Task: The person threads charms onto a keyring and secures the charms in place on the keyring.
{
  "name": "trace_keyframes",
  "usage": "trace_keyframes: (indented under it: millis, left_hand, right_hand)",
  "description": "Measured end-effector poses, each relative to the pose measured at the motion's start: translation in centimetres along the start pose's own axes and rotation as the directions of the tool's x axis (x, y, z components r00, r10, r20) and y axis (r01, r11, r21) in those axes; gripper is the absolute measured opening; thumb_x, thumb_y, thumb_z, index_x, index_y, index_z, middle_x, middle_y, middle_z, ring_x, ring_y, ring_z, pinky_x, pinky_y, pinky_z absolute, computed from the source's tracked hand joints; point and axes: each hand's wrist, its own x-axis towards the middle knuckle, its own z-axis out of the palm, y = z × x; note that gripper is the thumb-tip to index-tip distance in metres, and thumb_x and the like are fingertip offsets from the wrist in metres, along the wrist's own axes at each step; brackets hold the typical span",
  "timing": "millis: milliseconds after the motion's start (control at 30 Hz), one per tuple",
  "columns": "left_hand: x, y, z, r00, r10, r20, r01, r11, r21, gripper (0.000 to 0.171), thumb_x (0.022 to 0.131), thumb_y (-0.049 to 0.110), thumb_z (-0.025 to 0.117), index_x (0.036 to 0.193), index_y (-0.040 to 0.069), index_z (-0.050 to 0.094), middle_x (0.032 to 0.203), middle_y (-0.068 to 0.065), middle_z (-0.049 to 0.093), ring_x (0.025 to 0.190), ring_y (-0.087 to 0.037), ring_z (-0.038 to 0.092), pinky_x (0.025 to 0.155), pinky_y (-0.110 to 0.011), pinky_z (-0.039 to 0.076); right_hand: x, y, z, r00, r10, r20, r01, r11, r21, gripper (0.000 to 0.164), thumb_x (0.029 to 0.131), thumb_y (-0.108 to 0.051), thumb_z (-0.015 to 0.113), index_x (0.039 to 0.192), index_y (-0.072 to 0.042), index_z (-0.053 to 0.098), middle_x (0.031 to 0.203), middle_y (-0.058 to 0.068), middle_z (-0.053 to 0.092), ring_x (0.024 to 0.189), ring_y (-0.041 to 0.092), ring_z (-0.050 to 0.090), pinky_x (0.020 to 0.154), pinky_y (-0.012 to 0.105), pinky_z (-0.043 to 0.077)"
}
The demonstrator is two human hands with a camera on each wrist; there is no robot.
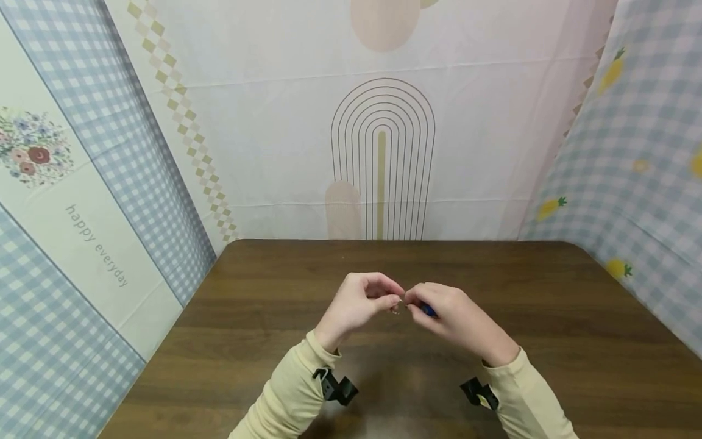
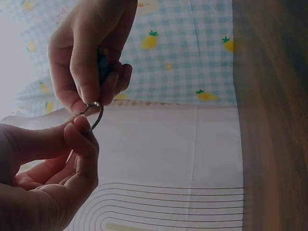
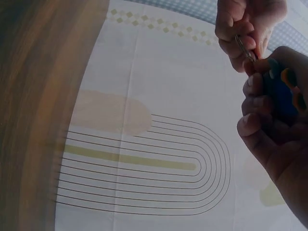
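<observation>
Over the table, my left hand (image 1: 355,306) pinches a thin metal key ring (image 2: 100,117) between thumb and fingertips. Facing it from the right, my right hand (image 1: 454,314) curls round a small blue keychain charm (image 3: 280,96) with orange and teal bits on its edge. In the left wrist view the right thumb and fingertips meet the upper side of the ring, close above the left fingertips. Much of the charm is hidden inside the right palm, and the ring's lower part lies behind the left fingers.
The brown wooden table (image 1: 247,341) extends under both forearms. Behind it hangs a white patterned cloth (image 1: 274,134); checked cloths (image 1: 647,152) hang at both sides. A black wrist camera (image 1: 336,386) is strapped to each sleeve.
</observation>
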Motion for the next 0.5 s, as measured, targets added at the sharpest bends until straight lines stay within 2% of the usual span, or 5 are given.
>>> trace_keyframes:
  millis: [167, 267, 433, 500]
  left_hand:
    - [-0.2, -0.1, 0.2, 0.998, -0.033, 0.049, 0.033, 0.999, 0.005, 0.009, 0.087, -0.008, 0.063, 0.095, -0.007, 0.064, 0.089, -0.025, 0.068, 0.067, -0.012, 0.063, 0.064, -0.023, 0.054]
    - [-0.2, -0.1, 0.1, 0.996, -0.041, 0.084, 0.041, 0.999, 0.01, 0.009, 0.087, -0.009, 0.062, 0.096, -0.008, 0.061, 0.089, -0.025, 0.067, 0.067, -0.01, 0.062, 0.063, -0.023, 0.053]
    - [0.0, -0.3, -0.3, 0.985, -0.013, 0.171, -0.015, 0.986, 0.163, 0.011, 0.088, -0.006, 0.063, 0.098, -0.004, 0.063, 0.089, -0.021, 0.069, 0.072, -0.011, 0.064, 0.066, -0.019, 0.052]
    - [0.1, -0.4, -0.5, 0.979, -0.008, 0.203, -0.04, 0.972, 0.233, 0.012, 0.087, -0.005, 0.065, 0.099, -0.002, 0.064, 0.089, -0.018, 0.07, 0.074, -0.009, 0.064, 0.067, -0.017, 0.052]
  right_hand:
    - [-0.1, -0.2, 0.2, 0.999, -0.034, 0.038, 0.034, 0.999, -0.022, 0.021, 0.076, 0.005, 0.069, 0.088, -0.012, 0.064, 0.078, -0.008, 0.061, 0.07, -0.001, 0.051, 0.065, 0.01, 0.043]
    - [-0.1, -0.2, 0.0, 0.997, -0.002, 0.08, 0.001, 1.0, 0.014, 0.012, 0.083, -0.001, 0.068, 0.089, -0.011, 0.064, 0.079, -0.008, 0.062, 0.071, -0.002, 0.052, 0.065, 0.012, 0.046]
    - [-0.2, 0.1, -0.7, 0.976, 0.098, 0.195, -0.12, 0.987, 0.103, 0.009, 0.088, -0.009, 0.069, 0.093, -0.014, 0.064, 0.084, -0.008, 0.065, 0.075, -0.003, 0.055, 0.065, 0.02, 0.051]
    - [-0.3, 0.3, -0.9, 0.97, 0.115, 0.212, -0.141, 0.983, 0.115, 0.016, 0.085, -0.006, 0.072, 0.094, -0.014, 0.063, 0.085, -0.009, 0.064, 0.075, -0.002, 0.054, 0.065, 0.02, 0.05]
